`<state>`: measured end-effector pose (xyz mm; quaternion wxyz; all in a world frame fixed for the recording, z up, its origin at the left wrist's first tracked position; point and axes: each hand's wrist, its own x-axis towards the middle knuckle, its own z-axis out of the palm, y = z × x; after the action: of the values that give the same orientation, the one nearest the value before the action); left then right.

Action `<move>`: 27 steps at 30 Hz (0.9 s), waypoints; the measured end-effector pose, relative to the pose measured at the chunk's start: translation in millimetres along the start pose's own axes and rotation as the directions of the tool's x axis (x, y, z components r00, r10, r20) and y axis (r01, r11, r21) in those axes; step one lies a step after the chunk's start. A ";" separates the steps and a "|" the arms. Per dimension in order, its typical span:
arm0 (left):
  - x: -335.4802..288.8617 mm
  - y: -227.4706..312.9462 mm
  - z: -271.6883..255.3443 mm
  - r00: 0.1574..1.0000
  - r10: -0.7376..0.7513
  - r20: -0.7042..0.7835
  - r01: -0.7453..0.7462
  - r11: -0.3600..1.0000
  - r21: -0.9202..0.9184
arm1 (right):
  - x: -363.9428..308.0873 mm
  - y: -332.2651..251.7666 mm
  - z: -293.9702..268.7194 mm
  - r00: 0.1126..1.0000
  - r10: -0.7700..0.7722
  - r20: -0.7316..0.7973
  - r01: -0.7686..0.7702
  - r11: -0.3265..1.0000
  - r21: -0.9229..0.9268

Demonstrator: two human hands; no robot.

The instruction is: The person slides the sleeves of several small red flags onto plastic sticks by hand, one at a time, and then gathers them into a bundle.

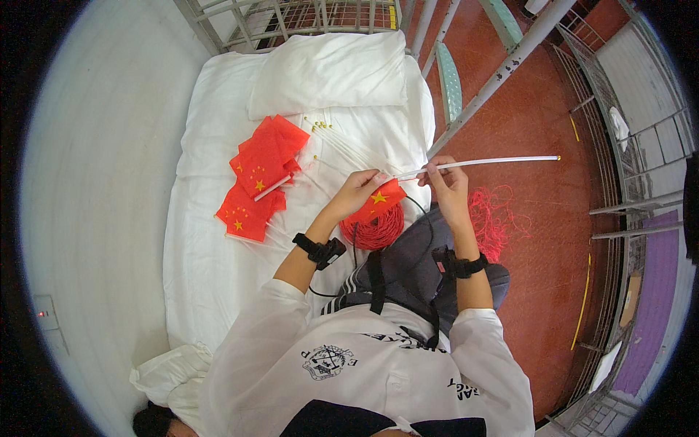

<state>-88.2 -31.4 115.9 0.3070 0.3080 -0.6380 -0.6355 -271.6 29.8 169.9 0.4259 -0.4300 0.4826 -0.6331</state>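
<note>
My left hand [355,191] is closed on a small red flag [380,202] with yellow stars, gripping it at the end of its white pole. The pole [502,159] runs out to the right and ends in a small gold tip. On that same pole, my right hand [448,182] is closed with a pinch; a thin red strand shows between the hands. Below the flag, a thick coil of red string [373,231] rests against my lap. More red flags [266,164] lie in a pile on the bed to the left. Several white poles with gold tips [349,146] fan out beyond my hands.
I sit on a bed with a white sheet [196,211] and a white pillow [331,73] at its far end. Loose red string [499,218] tangles at the right beside my leg, over the red-brown floor. A metal ladder [502,73] rises at the far right corner of the bed.
</note>
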 end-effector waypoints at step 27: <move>2.2 8.0 5.7 0.993 0.055 0.100 -0.061 0.997 0.057 | -5.0 -7.2 -2.1 1.000 0.009 -0.027 -0.009 1.000 0.005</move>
<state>-94.0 -29.5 123.9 0.2841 0.2669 -0.6798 -0.6213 -273.2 36.3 175.8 0.4233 -0.4183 0.4887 -0.6379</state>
